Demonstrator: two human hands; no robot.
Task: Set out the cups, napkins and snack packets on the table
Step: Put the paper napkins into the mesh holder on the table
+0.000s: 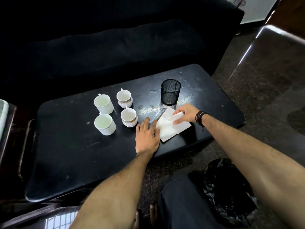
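Several white cups stand on the black table [69, 154]: two plain mugs [104, 104] [104, 123] at the left and two patterned teacups [124, 98] [129, 117] beside them. A white napkin [171, 128] lies on the table right of the cups. My left hand [147, 134] lies flat, its fingers pressing the napkin's left edge. My right hand [185, 114] pinches a folded corner of the napkin and lifts it slightly. No snack packets show.
A black mesh pen holder [170, 91] stands just behind the napkin. A dark sofa [107, 47] runs along the table's far side. A black plastic bag [227, 187] lies on the floor by my knee. A dark seat [272, 63] sits at the right.
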